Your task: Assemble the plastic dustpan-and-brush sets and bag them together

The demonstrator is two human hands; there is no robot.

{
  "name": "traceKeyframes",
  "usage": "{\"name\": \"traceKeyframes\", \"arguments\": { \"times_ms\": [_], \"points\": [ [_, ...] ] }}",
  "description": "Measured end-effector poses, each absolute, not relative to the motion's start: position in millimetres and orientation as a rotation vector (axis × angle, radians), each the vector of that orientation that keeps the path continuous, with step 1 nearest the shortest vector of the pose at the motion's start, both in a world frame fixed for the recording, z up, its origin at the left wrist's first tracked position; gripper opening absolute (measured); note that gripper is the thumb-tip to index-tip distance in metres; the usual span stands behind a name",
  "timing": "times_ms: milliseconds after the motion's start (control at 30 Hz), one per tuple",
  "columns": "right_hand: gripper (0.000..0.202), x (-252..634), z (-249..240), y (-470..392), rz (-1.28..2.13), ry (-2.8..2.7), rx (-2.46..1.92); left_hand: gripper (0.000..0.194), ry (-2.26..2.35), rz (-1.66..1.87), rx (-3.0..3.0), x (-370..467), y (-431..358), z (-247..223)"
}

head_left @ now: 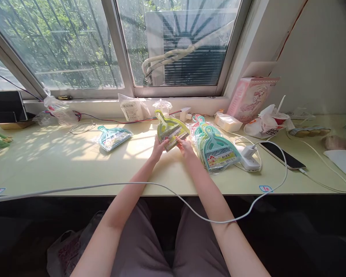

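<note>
A yellow-green mini dustpan and brush set (169, 125) with a printed label is held up over the desk, its handle pointing away from me. My left hand (159, 147) grips its lower left edge, and my right hand (185, 146) grips the lower right edge. Just right of my right hand lies a pile of wrapped dustpan sets, with a teal dustpan set (216, 148) on top and pink and green ones partly hidden beneath. Another teal dustpan set (113, 137) lies apart on the left side of the desk.
A white cable (173, 194) loops across in front of my forearms to a white power strip (250, 159). A phone (282, 154) lies to the right. Along the window stand a pink box (252, 98), a plastic-wrapped packet (132, 109) and a plastic bag (57, 107). The desk's front edge (83, 195) runs below.
</note>
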State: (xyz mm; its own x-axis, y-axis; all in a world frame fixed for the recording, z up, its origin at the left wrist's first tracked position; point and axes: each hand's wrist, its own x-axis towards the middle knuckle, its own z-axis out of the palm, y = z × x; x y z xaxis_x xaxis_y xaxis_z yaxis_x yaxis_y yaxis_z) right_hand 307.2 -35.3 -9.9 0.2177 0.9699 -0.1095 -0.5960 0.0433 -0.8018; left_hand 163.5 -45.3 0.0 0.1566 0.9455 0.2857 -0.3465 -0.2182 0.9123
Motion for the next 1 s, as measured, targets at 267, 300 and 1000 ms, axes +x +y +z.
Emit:
{"name": "traceKeyframes", "arguments": {
  "times_ms": [267,300,1000],
  "points": [
    [0.026,298,-21,-35,1.244,-0.455,-0.906,0.079,0.751,1.322,1.167,167,-52,-15],
    [0.026,297,-21,-35,1.236,-0.456,-0.904,0.079,0.765,1.326,1.160,167,-50,-16],
    [0.020,291,-32,-34,1.191,-0.449,-0.969,0.078,0.763,1.184,1.262,150,-42,-11]
  ]
}}
